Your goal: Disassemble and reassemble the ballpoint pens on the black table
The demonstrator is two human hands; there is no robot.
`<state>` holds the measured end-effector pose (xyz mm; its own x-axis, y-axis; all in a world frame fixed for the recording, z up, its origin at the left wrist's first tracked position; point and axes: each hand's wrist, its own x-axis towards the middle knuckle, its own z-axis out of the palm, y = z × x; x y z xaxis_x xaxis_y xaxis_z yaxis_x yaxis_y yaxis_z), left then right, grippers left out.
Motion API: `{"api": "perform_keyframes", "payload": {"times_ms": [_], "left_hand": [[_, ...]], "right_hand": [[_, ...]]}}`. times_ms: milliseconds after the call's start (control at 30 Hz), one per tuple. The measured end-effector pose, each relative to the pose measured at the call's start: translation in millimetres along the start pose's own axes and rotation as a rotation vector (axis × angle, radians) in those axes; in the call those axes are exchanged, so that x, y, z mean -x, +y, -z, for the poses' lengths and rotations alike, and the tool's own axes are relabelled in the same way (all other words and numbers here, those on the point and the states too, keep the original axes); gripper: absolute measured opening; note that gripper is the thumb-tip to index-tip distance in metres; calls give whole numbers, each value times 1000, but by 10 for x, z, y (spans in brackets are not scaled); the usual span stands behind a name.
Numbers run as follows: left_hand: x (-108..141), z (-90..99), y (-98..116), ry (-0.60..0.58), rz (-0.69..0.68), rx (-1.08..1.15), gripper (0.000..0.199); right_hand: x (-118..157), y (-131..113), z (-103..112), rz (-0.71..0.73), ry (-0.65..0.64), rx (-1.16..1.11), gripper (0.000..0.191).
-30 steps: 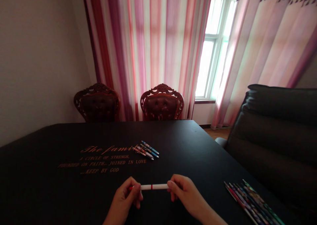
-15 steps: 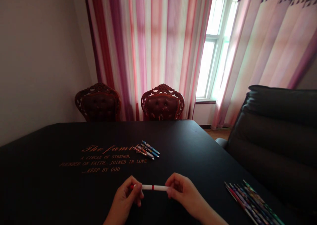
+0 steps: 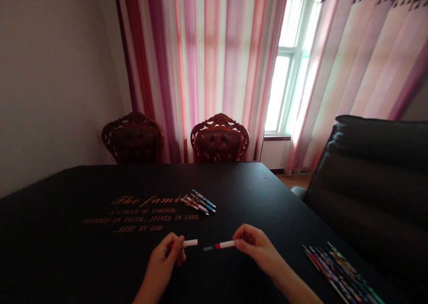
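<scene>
Black bench (image 3: 100,264) fills the lower view, near edge cut off. Row of pens (image 3: 343,273) at near right, slanting, lower ends cut off, exact count unclear. Left hand (image 3: 166,252) pinches a white tube (image 3: 191,242); tube's rear is hidden by the fingers, bit of red showing. Right hand (image 3: 253,240) pinches a white pen body (image 3: 227,244) with red band, rear end hidden in grip. Both pieces over the bench between the hands, ends apart. Tube axis sideways, nearly level, free end pointing right. Body axis also sideways, dipping slightly left; greyish tip points left toward tube, details blurred. Farther: pen cluster (image 3: 199,202), partly covering orange lettering (image 3: 140,214). Past the bench: two carved chairs (image 3: 220,141), lower parts hidden; dark armchair (image 3: 371,174) cut off right; striped curtain (image 3: 214,72); overexposed window (image 3: 279,90).
</scene>
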<state>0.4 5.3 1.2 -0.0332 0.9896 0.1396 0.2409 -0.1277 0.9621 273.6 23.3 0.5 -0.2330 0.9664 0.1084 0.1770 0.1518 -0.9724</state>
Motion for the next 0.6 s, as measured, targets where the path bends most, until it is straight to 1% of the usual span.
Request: {"api": "perform_keyframes", "payload": {"times_ms": [100, 167, 233, 300, 367, 433, 500, 600], "left_hand": [[-31, 45, -45, 13, -20, -73, 44], [-27, 57, -67, -2, -71, -156, 37], [-1, 60, -57, -27, -160, -250, 27], [39, 61, -17, -74, -280, -326, 18], [78, 63, 28, -130, -394, -389, 14], [105, 70, 54, -170, -458, -452, 13], [113, 78, 53, -178, -466, -500, 13], [93, 90, 24, -156, -429, -529, 14]], "right_hand": [[-45, 61, 109, -17, 25, 47, 18], [-70, 114, 164, -33, 34, 95, 17], [-84, 158, 196, -41, 46, 131, 15], [-90, 184, 208, -43, 49, 146, 14], [-92, 197, 204, -40, 55, 161, 13], [-94, 204, 194, -37, 59, 175, 12], [-95, 211, 184, -36, 57, 188, 12], [-93, 215, 177, -33, 56, 206, 11]]}}
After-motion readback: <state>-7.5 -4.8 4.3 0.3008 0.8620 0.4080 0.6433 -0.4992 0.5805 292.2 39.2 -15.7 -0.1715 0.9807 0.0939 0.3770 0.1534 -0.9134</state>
